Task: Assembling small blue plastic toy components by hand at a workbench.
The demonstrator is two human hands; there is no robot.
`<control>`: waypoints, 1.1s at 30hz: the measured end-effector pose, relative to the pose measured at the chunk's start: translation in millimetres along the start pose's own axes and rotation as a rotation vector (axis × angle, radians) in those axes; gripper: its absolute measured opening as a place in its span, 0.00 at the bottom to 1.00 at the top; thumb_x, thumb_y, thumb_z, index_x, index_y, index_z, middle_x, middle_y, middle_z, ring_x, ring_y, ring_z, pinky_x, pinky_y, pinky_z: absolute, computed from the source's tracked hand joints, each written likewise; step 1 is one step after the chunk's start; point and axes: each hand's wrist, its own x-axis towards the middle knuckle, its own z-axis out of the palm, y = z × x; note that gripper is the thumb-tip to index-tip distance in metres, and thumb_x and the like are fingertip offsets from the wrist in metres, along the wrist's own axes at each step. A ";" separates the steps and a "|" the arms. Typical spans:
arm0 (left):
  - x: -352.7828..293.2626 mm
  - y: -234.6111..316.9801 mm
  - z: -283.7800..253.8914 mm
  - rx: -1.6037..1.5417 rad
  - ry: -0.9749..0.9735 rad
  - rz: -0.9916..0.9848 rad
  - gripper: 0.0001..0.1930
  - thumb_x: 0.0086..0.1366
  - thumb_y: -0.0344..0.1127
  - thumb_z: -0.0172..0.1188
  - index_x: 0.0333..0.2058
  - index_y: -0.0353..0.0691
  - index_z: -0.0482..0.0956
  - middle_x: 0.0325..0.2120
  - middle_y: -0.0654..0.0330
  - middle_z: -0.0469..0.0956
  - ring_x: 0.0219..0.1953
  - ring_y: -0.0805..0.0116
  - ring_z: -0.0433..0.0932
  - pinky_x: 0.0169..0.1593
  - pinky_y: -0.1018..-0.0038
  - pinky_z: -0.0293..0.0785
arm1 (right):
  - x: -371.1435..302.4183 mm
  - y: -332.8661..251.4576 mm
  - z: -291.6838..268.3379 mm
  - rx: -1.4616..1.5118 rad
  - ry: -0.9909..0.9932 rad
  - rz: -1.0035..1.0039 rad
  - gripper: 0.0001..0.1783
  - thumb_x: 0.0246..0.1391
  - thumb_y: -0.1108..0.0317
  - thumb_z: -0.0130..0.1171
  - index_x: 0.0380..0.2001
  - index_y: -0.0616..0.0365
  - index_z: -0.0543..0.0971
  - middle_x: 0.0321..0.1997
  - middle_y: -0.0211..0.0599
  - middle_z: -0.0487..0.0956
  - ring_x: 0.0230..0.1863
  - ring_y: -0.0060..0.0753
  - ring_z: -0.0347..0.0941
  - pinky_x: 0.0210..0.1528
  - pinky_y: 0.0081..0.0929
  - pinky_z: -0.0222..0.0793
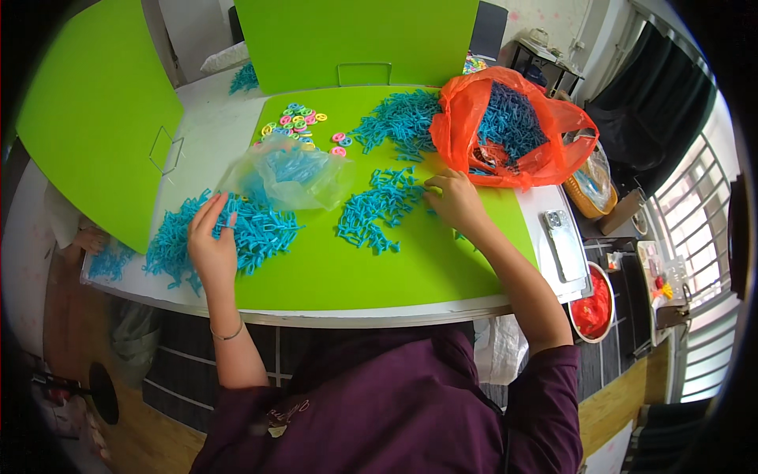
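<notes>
While small blue plastic pieces lie heaped across a bright green surface, a person seated at it works them with both bare hands. Left hand rests flat on the left-hand blue pile, its fingers spread and extended, gripping nothing. Right hand lies palm down just right of the middle blue pile, beside the mouth of an orange plastic bag; its fingers are curled toward the surface, and whether they pinch a piece cannot be told.

By the look of them, the pieces are light, stiff, moulded plastic, hooked or linked in shape, likely to tangle and come up in clumps; a single one would best be pinched at one end between thumb and forefinger, a heap raked or scooped with open fingers.

The orange bag, thin and crinkly, slumps open at the far right of the surface, full of the same blue pieces, with a third blue pile spilled just left of it. A clear, limp plastic bag holding more blue lies between the hands. Pastel rings in pink, yellow and green are scattered at the far edge. Green upright panels screen the back and left. A phone lies on the white margin at right, above a bowl of red items.
</notes>
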 end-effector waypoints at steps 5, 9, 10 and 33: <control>-9.8 -6.5 15.4 0.270 -0.082 -0.026 0.22 0.53 0.21 0.56 0.49 0.37 0.73 0.53 0.51 0.68 0.56 0.52 0.65 0.58 0.65 0.61 | -2.3 5.8 0.7 0.008 0.062 0.032 0.09 0.45 0.66 0.59 0.28 0.60 0.81 0.31 0.42 0.78 0.36 0.44 0.73 0.41 0.37 0.68; -20.2 59.0 25.3 0.011 0.000 0.156 0.21 0.55 0.26 0.57 0.50 0.35 0.71 0.55 0.48 0.65 0.57 0.51 0.62 0.59 0.61 0.57 | -26.9 -30.4 -33.3 0.349 0.003 0.280 0.10 0.48 0.66 0.59 0.28 0.62 0.81 0.27 0.39 0.80 0.27 0.30 0.75 0.29 0.27 0.70; -28.4 74.5 33.4 -0.128 -0.025 0.179 0.21 0.56 0.28 0.58 0.50 0.35 0.71 0.53 0.48 0.67 0.56 0.52 0.65 0.58 0.61 0.59 | -36.1 -40.4 -35.5 0.348 0.003 0.282 0.10 0.48 0.66 0.59 0.28 0.62 0.81 0.27 0.39 0.80 0.27 0.30 0.75 0.29 0.27 0.70; -50.2 130.6 90.5 -1.209 -0.952 -0.549 0.16 0.67 0.42 0.49 0.41 0.33 0.76 0.29 0.63 0.76 0.32 0.78 0.74 0.38 0.81 0.74 | 16.7 49.7 -4.8 -0.170 -0.109 0.029 0.09 0.48 0.69 0.53 0.29 0.63 0.77 0.30 0.52 0.74 0.36 0.55 0.71 0.37 0.44 0.66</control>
